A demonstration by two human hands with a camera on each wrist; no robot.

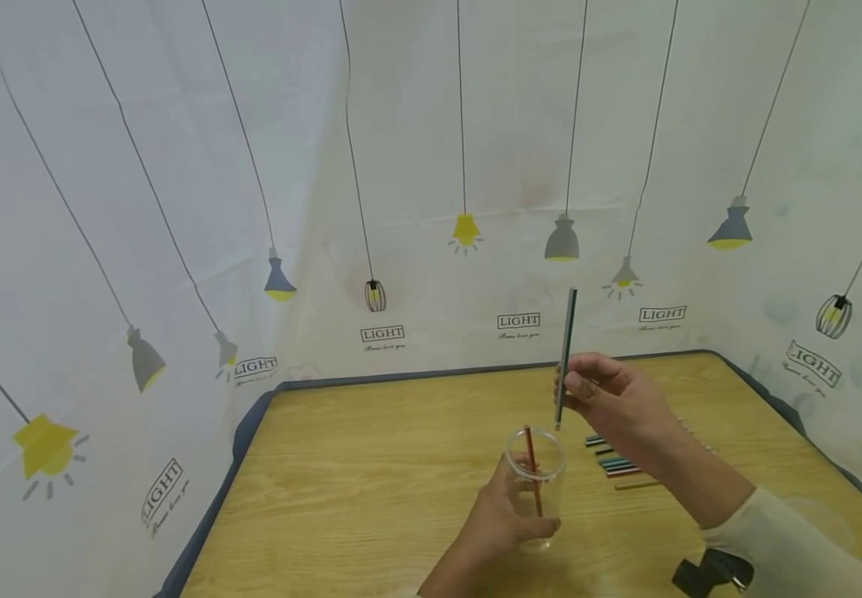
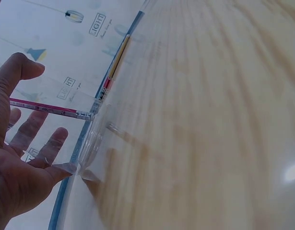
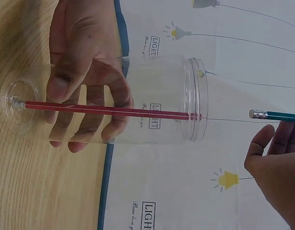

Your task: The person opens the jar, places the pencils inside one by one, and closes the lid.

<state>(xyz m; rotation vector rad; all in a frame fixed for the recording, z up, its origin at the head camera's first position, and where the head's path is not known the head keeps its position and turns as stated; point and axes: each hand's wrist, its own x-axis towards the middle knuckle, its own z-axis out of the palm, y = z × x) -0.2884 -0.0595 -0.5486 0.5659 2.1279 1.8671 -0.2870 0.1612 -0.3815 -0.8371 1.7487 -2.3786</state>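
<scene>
My left hand [image 1: 497, 517] grips a clear plastic jar [image 3: 157, 86] that stands upright on the table, thumb on one side and fingers round the other. Inside leans a red pencil [image 1: 532, 465], its eraser end at the jar's bottom in the right wrist view. Higher up, my right hand [image 1: 625, 411] pinches a dark teal pencil [image 1: 567, 349] between thumb and fingers. That pencil is held nearly upright, eraser end [image 3: 257, 114] downward, just above the jar's rim and apart from it.
Several loose pencils [image 1: 620, 465] lie on the wooden table [image 1: 341, 473], right of the jar and partly behind my right forearm. A black object [image 1: 711, 573] sits by the right sleeve. A white sheet printed with lamps [image 1: 416, 166] hangs round the table's far and side edges.
</scene>
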